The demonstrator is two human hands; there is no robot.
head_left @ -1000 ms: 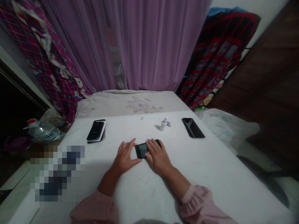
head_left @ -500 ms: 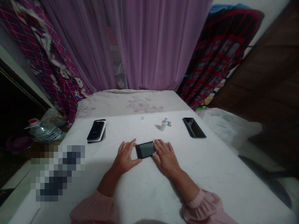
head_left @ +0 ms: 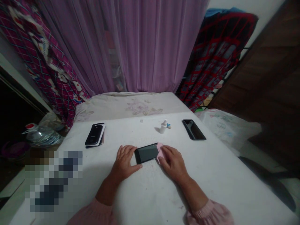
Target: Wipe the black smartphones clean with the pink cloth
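A black smartphone (head_left: 146,153) lies flat on the white table top (head_left: 150,193), its screen up. My left hand (head_left: 124,161) grips its left end, with the fingers on the edge and the thumb along the lower side. My right hand (head_left: 172,161) pinches a pink cloth (head_left: 160,152) against the phone's right end. A small white bottle (head_left: 163,127) stands beyond the phone, with a tiny blue and white item (head_left: 168,126) beside it.
A black phone on a pale case (head_left: 95,135) lies at the far left of the table, and a dark phone (head_left: 194,129) at the far right. Pale floral bedding (head_left: 131,106) lies behind the table, with a purple curtain (head_left: 150,47) beyond. A plastic jug (head_left: 42,137) sits low at left.
My right hand has moved off the phone toward the right and now holds a pink cloth at its right end. More of the screen shows. My left hand stays at the left end.
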